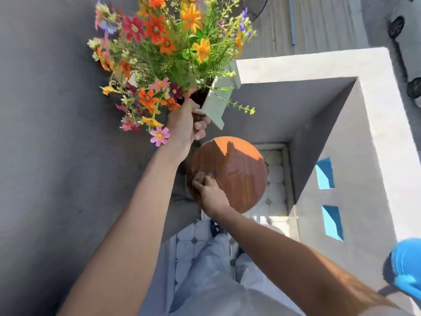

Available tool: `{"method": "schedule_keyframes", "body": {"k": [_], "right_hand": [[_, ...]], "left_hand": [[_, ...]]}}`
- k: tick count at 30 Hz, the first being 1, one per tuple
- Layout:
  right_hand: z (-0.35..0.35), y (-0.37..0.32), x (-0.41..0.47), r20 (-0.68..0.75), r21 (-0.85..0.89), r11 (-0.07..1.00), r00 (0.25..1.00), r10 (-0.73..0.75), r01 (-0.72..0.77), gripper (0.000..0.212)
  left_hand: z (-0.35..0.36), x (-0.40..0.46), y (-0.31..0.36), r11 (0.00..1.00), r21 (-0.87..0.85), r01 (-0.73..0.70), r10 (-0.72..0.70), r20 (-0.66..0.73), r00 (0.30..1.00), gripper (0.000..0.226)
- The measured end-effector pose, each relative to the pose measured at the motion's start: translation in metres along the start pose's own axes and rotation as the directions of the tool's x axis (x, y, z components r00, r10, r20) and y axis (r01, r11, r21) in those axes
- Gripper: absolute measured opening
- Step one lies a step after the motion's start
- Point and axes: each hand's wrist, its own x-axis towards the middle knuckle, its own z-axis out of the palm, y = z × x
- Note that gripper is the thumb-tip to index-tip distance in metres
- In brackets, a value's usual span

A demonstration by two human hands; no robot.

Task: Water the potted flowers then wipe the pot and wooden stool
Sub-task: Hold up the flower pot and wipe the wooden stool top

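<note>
Head view, looking down on a tiled balcony corner. The left hand (185, 127) grips the rim corner of a pale square pot (215, 106) and holds it lifted clear above the far edge of the wooden stool (230, 174); the pot is tilted, its flowers (159, 46) leaning up and away toward the grey wall (57, 133). The right hand (210, 195) is closed around a dark cloth (200, 177), pressed on the near-left edge of the round stool seat, whose surface shines as if wet. A blue watering can (404, 267), only partly in view, sits at the right, well apart from the stool, on or against the parapet ledge (376, 110). Judged stage: watering appears complete and the stool wipe is in hand; whether the pot is already wiped cannot be told. Risks from here: the one-handed pinch at a single corner could slip, particularly if the pot is damp, dropping it onto the seat or the tiled floor (193, 240); further tilt could spill soil or water onto the wiped seat; pressure near the seat's edge might rock the stool; and setting the pot down off-centre on a slick seat could let it slide.
</note>
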Motion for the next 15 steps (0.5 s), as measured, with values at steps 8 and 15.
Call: {"method": "schedule_keyframes", "body": {"k": [8, 15], "right_hand": [[0.035, 0.029, 0.007, 0.150, -0.162, 0.982, 0.986, -0.078, 0.102, 0.046], [-0.066, 0.108, 0.056, -0.053, -0.151, 0.957, 0.968, 0.244, -0.250, 0.037]], "left_hand": [[-0.005, 0.025, 0.000, 1.000, 0.008, -0.001, 0.001, -0.021, 1.000, 0.024], [-0.010, 0.037, -0.003, 1.000, -0.001, 0.012, -0.012, -0.045, 0.999, 0.023]]}}
